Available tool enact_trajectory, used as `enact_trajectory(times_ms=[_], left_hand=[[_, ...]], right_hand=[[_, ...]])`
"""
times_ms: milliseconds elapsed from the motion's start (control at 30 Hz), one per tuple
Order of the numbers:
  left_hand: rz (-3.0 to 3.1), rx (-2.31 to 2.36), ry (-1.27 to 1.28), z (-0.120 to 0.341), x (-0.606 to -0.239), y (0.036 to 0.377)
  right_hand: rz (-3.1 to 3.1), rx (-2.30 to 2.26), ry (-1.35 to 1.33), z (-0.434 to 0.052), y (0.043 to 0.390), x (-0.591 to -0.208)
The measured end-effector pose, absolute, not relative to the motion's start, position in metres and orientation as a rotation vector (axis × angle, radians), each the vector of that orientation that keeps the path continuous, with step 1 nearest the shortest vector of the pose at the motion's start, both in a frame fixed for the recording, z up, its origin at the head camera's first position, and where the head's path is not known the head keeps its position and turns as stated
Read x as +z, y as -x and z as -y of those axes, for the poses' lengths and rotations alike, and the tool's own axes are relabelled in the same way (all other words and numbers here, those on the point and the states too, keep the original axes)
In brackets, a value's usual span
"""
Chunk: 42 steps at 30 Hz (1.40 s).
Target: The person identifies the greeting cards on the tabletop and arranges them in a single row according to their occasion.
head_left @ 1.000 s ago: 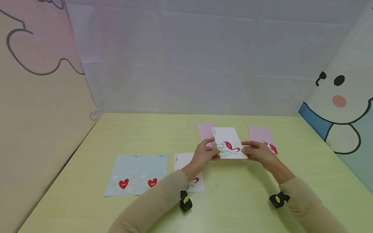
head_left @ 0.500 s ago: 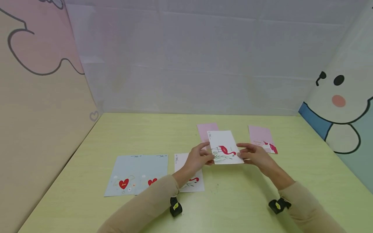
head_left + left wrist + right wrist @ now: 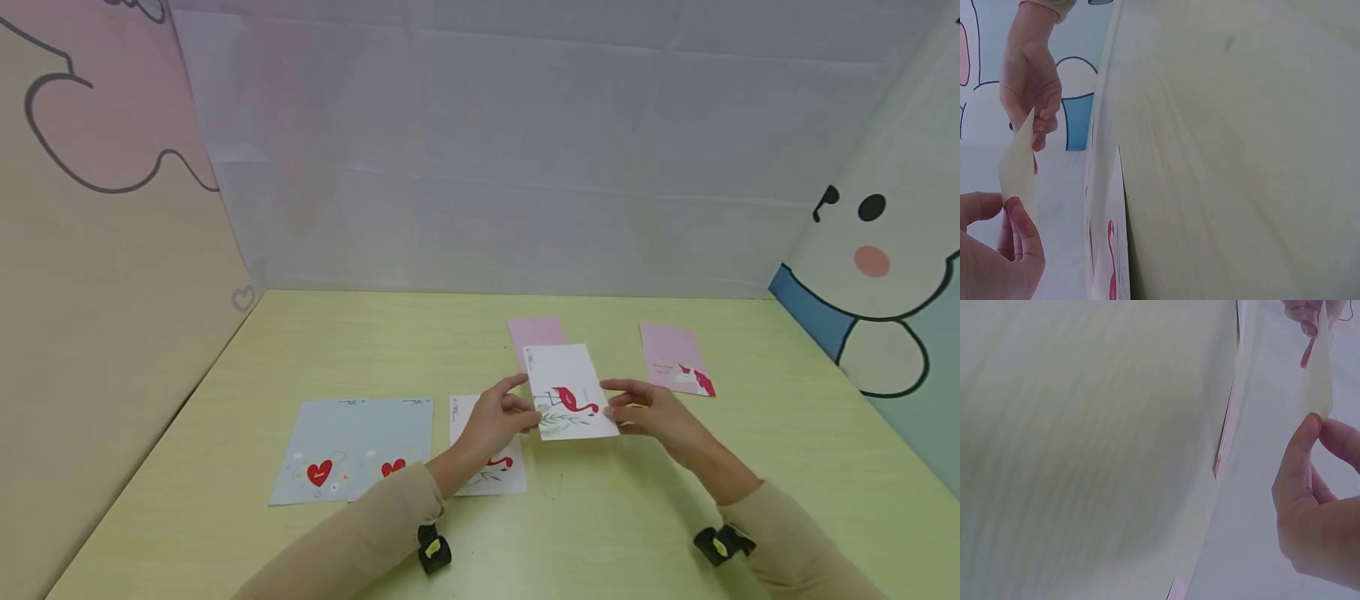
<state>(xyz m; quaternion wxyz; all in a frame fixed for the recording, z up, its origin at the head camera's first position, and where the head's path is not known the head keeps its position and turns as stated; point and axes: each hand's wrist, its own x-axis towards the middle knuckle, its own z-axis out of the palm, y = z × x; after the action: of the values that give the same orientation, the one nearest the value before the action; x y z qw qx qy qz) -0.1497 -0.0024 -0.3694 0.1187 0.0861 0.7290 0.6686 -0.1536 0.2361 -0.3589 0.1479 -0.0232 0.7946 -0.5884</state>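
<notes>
A white card with a red flamingo and green leaves (image 3: 562, 375) is held above the table between both hands. My left hand (image 3: 491, 425) pinches its left edge between thumb and fingers. At the opposite edge, my right hand (image 3: 660, 421) pinches it the same way. Both wrist views show the card clear of the table, its plain side (image 3: 1017, 165) toward the left wrist camera. A second flamingo card (image 3: 468, 410) lies flat, partly covered by my left hand and forearm. Behind the held card lies a pink card (image 3: 537, 330), its lower part hidden.
Two pale blue cards with red hearts (image 3: 322, 433) lie side by side at the left, the right one partly behind my sleeve. Another pink card, printed with a unicorn (image 3: 669, 354), lies at the back right. Pale walls enclose the yellowish table (image 3: 375, 342).
Both hands have brought the flamingo card toward me and slightly left, showing more of the pink card behind it. The cards on the table have stayed put.
</notes>
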Motion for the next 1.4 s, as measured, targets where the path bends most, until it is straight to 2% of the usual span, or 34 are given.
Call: enact_trajectory(times_ms=[100, 300, 600, 1400], left_hand=[[-2.208, 1.873, -0.272, 0.005, -0.361, 0.141], [-2.329, 1.701, -0.351, 0.009, -0.387, 0.147], [-2.397, 1.521, -0.366, 0.014, -0.389, 0.142], [-2.43, 1.321, -0.45, 0.015, -0.398, 0.141]], right_hand=[[-2.279, -1.696, 0.083, -0.236, 0.151, -0.36], [-2.258, -1.68, 0.118, -0.234, 0.144, -0.361], [-2.229, -1.615, 0.125, -0.232, 0.141, -0.368], [-2.304, -1.418, 0.098, -0.226, 0.14, -0.381]])
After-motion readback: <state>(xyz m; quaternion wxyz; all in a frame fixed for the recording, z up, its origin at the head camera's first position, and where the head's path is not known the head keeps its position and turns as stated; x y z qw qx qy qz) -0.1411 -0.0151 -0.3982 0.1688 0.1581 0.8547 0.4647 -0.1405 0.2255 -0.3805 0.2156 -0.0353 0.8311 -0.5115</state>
